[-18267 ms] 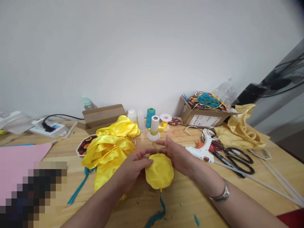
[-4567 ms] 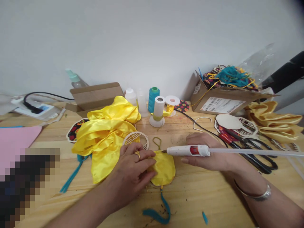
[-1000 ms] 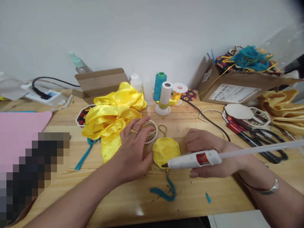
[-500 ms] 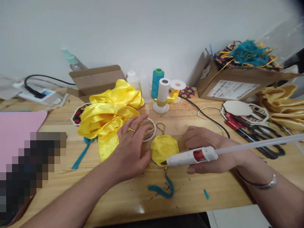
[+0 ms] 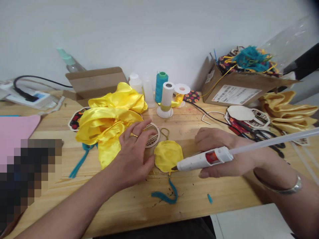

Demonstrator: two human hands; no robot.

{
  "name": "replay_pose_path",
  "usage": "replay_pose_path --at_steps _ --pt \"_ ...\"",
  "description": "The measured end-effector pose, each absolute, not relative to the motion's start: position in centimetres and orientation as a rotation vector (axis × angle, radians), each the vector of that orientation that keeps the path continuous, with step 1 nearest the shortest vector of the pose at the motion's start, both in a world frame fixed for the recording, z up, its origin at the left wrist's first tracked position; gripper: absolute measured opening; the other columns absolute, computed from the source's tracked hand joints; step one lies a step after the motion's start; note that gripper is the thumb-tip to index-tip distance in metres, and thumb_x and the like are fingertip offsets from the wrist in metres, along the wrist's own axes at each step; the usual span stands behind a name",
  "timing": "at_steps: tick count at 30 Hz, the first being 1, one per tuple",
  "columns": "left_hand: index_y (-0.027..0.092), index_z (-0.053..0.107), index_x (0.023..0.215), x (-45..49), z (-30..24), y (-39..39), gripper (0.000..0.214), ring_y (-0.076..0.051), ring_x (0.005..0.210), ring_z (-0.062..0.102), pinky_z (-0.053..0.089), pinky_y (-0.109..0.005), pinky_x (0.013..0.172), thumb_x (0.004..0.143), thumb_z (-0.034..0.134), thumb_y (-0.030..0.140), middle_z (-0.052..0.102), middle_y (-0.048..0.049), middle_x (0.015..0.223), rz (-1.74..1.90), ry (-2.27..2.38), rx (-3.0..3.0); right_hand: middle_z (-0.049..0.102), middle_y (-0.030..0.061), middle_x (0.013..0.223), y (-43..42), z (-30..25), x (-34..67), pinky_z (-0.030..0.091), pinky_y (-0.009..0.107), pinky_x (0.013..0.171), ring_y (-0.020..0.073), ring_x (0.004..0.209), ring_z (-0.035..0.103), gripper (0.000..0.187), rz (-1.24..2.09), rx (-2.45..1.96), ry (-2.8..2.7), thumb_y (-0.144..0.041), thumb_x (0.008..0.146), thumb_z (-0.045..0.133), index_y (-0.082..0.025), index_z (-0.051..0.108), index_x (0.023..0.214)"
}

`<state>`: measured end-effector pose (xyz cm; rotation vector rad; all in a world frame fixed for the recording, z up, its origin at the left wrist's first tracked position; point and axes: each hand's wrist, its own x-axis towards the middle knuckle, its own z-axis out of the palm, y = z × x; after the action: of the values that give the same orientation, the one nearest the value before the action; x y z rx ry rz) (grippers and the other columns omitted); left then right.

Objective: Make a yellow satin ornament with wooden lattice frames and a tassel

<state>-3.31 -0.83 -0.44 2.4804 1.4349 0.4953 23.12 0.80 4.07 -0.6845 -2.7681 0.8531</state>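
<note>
My right hand is wrapped round a white hot glue gun with a long clear glue stick in its back. Its dark nozzle is at the lower right edge of a round yellow fabric piece lying flat on the table. An olive cord loop sticks out at the top of this piece, and a teal tassel trails from its bottom. My left hand rests just left of the piece, fingers apart and holding nothing. A round wooden lattice frame lies partly under its fingers.
Shiny yellow cloth is heaped at left. Thread spools, a teal one among them, stand at the back. A cardboard box with tassels is at back right, near black scissors. A black cable crosses the table.
The view has shifted slightly, moving things to the left. The glue gun's back end has swung right and up a little, with its nozzle still at the yellow piece's lower right.
</note>
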Motion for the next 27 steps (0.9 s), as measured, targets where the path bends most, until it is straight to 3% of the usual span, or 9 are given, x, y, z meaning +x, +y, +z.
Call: replay_pose_path --at_steps 6,27 --pt "0.019 0.046 0.115 -3.2 -0.2 -0.9 0.046 -0.034 0.132 0.026 0.024 -0.055 0.106 0.070 0.055 0.016 0.033 -0.0136 0.144 0.493 1.434 2.482 0.036 -0.0049 0.051 0.4 3.3 23.3 0.032 0.029 0.060 0.0108 0.057 0.038 0.040 1.010 -0.764 -2.641 -0.039 0.080 0.060 -0.018 0.038 0.053" --pt "0.021 0.043 0.115 -3.2 -0.4 -0.9 0.046 -0.033 0.133 0.027 0.024 -0.055 0.106 0.071 0.055 0.017 0.032 -0.0121 0.145 0.464 1.455 2.508 0.035 -0.0047 0.052 -0.1 1.9 24.0 0.030 0.028 0.058 0.0109 0.056 0.036 0.042 1.006 -0.735 -2.558 -0.039 0.079 0.063 -0.019 0.036 0.053"
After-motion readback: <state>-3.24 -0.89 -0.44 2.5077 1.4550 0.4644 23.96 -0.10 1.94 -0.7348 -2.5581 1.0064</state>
